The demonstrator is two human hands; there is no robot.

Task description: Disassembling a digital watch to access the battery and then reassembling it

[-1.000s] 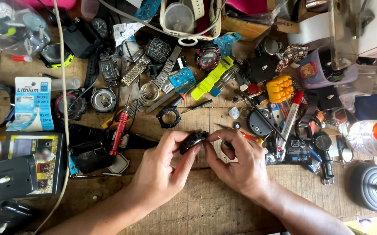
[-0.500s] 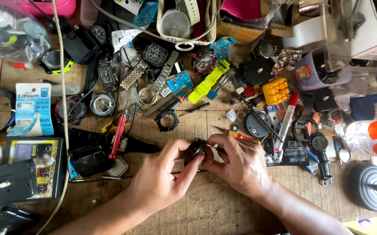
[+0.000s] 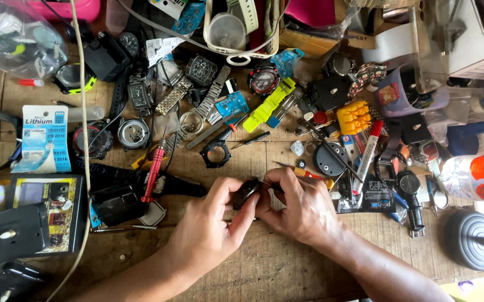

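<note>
Black watch case (image 3: 247,192): pinched between left hand (image 3: 211,232) and right hand (image 3: 303,210), fingers closed on it, mid-counter (image 3: 264,268), long axis slanting far-right.

Across the wooden bench (image 3: 264,268) we see a red screwdriver (image 3: 153,172) lying left of centre, with a blue battery card (image 3: 41,138) further left. Far of centre lies a yellow-green watch strap (image 3: 270,104), near a white basket (image 3: 242,33). To the right sit a yellow block (image 3: 355,116), a red-capped marker (image 3: 368,150) and an orange-labelled bottle (image 3: 477,178).
</note>
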